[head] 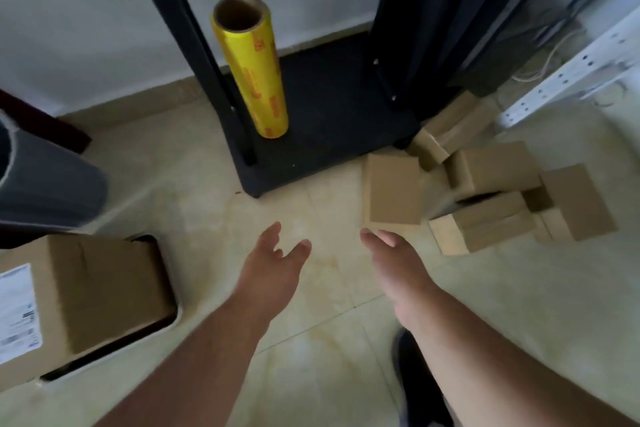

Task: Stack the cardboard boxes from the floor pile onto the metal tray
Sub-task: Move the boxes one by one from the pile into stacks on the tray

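Observation:
A pile of several small cardboard boxes [491, 191] lies on the tiled floor at the right, beside a black shelf unit. The nearest box [393, 194] of the pile lies flat at its left end. My right hand [394, 263] reaches toward that box with straight fingers, fingertips just short of its near edge, holding nothing. My left hand [273, 263] is stretched out open over bare floor, to the left of the right hand. At the lower left a large cardboard box [93, 291] with a white label sits in a metal tray [166, 322], whose rim shows along the box's right side.
The black shelf unit [329, 135] stands ahead with a yellow roll of film [252, 69] upright on its bottom shelf. A dark grey bin [45, 184] stands at the left. A white perforated metal rack [561, 73] is at the far right. My shoe [419, 385] is below my right arm.

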{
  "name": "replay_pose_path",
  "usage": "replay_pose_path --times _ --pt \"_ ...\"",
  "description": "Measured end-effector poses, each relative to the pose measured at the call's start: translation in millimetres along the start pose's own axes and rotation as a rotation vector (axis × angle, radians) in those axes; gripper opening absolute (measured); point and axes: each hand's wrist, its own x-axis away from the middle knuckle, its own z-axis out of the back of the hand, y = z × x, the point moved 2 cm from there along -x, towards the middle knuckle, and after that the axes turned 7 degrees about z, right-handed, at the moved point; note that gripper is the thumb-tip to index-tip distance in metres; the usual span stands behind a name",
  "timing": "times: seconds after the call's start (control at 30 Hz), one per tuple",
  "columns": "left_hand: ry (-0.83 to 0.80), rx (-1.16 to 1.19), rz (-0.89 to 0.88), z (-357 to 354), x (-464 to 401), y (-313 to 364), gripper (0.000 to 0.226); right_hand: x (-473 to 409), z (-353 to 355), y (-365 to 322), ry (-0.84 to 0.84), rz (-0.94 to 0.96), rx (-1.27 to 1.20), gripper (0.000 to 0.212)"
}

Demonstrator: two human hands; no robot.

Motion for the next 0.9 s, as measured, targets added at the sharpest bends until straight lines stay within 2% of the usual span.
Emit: replay_pose_path --times 0.47,0.7,0.83,0.9 --pt "-0.128 -0.225 0.004 -233.2 -42.3 58.7 0.075 -124.6 212.2 70.3 0.211 -0.123 0.016 0.063" --pt "-0.217 -0.208 0.12 -349.6 -83.5 61.9 0.075 -218.6 306.0 100.2 0.301 -0.134 0.145 0.068" --pt "-0.248 -0.092 0.233 -398.6 -113.1 49.3 0.107 -258.0 333.7 118.8 0.309 -0.137 0.29 0.07" --pt "-0.277 -0.04 0.268 -413.5 -122.5 41.6 0.107 -272.2 339.9 126.5 0.283 -0.139 0.354 0.071"
